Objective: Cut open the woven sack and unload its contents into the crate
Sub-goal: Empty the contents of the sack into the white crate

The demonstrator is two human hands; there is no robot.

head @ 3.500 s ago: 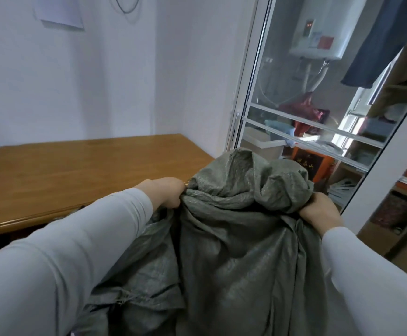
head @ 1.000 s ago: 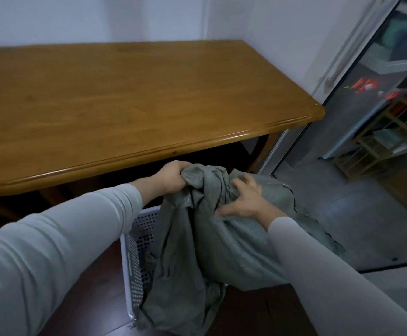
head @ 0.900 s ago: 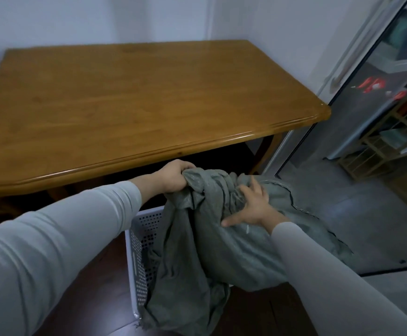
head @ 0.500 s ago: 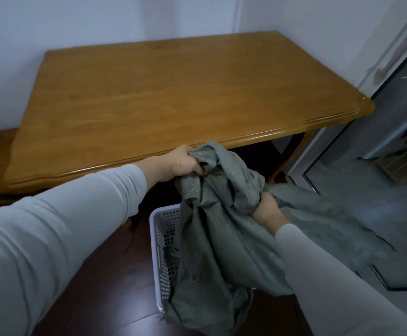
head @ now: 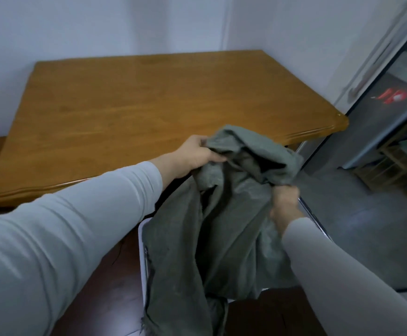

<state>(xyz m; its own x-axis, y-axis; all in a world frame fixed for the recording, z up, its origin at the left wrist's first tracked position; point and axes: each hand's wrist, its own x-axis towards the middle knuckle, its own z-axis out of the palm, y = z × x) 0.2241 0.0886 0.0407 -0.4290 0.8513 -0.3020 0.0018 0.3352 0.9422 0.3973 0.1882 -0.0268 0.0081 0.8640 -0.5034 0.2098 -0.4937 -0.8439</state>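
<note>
A grey-green woven sack (head: pixel 224 214) hangs crumpled between my hands, over a white perforated crate (head: pixel 143 260) on the floor. My left hand (head: pixel 197 155) grips the sack's bunched upper edge at the left. My right hand (head: pixel 285 202) grips a fold of the sack lower on the right. The sack drapes down and hides most of the crate; only the crate's left rim and wall show. Whatever is inside the sack or crate is hidden.
A wooden table (head: pixel 149 103) stands just beyond the sack, its front edge close to my left hand. A white wall is behind it. A glass sliding door (head: pixel 372 132) and grey floor lie to the right. Dark red floor surrounds the crate.
The sack came down from chest height to hang over the crate. In the last second my right hand shifted from a flat touch to gripping a fold, and both hands lifted the sack slightly.
</note>
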